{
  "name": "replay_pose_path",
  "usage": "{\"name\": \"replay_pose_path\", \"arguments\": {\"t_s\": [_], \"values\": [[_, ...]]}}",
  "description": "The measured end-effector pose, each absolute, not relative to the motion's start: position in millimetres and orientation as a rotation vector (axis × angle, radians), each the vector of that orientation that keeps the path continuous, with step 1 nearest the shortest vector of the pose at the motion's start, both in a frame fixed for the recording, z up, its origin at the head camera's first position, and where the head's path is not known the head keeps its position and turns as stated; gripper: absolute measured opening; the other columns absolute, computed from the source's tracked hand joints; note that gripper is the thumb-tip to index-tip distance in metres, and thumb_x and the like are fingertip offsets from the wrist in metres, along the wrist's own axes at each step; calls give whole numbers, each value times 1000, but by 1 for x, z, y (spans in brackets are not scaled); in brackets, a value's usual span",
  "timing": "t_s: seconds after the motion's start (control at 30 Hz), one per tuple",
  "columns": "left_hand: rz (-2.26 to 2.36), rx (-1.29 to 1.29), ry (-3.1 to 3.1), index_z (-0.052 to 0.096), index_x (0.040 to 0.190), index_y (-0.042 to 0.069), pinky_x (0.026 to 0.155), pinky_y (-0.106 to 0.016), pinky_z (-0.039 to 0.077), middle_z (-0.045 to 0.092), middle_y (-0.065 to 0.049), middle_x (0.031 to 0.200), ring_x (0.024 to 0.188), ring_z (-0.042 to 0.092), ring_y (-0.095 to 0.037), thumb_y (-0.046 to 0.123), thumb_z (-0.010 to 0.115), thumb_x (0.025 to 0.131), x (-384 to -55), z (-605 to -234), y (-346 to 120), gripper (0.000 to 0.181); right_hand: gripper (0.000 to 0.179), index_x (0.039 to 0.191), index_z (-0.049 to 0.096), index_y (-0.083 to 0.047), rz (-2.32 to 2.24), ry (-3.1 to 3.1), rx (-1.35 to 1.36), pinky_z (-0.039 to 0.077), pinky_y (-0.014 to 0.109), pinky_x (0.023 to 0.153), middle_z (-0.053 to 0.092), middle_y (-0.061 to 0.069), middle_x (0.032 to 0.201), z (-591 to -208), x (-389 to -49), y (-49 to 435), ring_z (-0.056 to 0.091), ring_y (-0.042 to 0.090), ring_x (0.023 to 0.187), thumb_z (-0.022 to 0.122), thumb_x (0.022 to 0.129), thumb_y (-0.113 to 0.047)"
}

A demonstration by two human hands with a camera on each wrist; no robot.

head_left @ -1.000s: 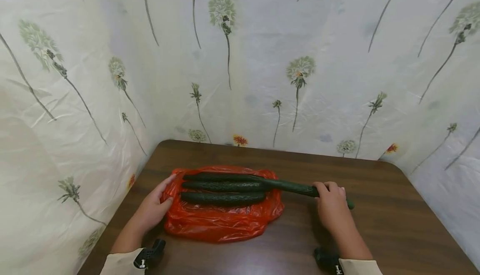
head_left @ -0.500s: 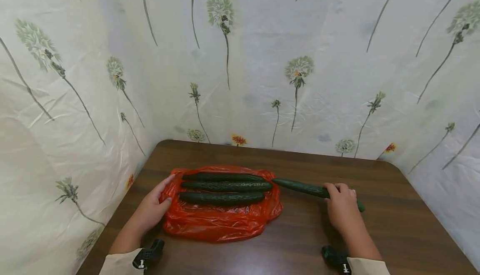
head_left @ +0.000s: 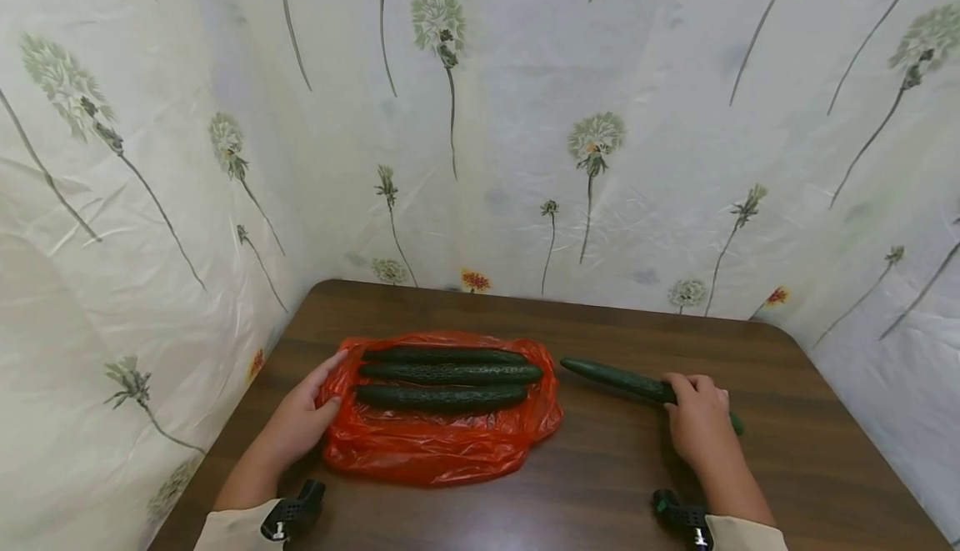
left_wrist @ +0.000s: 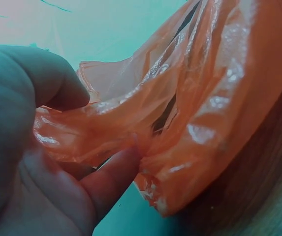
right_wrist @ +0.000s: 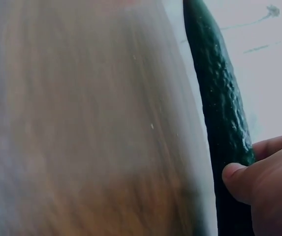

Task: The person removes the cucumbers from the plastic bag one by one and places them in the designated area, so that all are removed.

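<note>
My right hand (head_left: 701, 426) grips a long dark green cucumber (head_left: 611, 374) near its right end, to the right of the red plastic bag (head_left: 420, 455). In the right wrist view, the thumb lies against the bumpy skin of the cucumber (right_wrist: 219, 88). Three more cucumbers (head_left: 450, 373) lie side by side on the bag. At the bag's left edge my left hand (head_left: 300, 418) holds the plastic. The left wrist view has thumb and a curled finger on the crinkled bag (left_wrist: 200, 132); the other fingertips are hidden.
A brown wooden table (head_left: 585, 484) with rounded far corners carries everything. Behind it and to the left hangs a pale sheet (head_left: 510, 117) printed with dandelions. Each wrist wears a black camera mount.
My right hand has drawn its cucumber rightward, from overlapping the bag to lying apart from it. The left hand and the three other cucumbers have stayed in place.
</note>
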State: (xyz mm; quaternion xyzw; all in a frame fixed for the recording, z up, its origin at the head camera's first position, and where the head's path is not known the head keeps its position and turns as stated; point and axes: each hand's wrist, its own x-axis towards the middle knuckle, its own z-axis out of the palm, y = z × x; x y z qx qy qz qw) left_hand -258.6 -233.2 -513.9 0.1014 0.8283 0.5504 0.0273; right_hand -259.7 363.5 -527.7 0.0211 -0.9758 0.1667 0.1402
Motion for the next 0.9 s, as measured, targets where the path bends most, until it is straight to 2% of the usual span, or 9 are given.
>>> {"name": "replay_pose_path", "arguments": {"t_s": [0.4,0.63,0.9], "values": [[1688,317,2570,33,165,26,111,-45,45,37,-18,166,144,47,-36,-1,54,102,-259,-515,-233,71,45,139,54,2,502,-2824,40,21,76,109,46,39,130,-529,-264,377,41,59,119,67,96,2],[1696,320,2557,33,165,25,108,-39,48,38,-20,165,143,48,-37,-2,54,102,-259,-514,-233,72,46,140,54,1,485,-2841,8,12,82,114,45,39,133,-529,-264,383,38,61,124,67,96,1],[1725,327,2541,34,165,25,107,-35,47,40,-19,164,142,49,-37,-1,54,102,-259,-516,-234,71,46,140,55,-1,461,-2852,-6,10,82,113,46,38,135,-531,-264,387,41,62,122,68,96,0]]}}
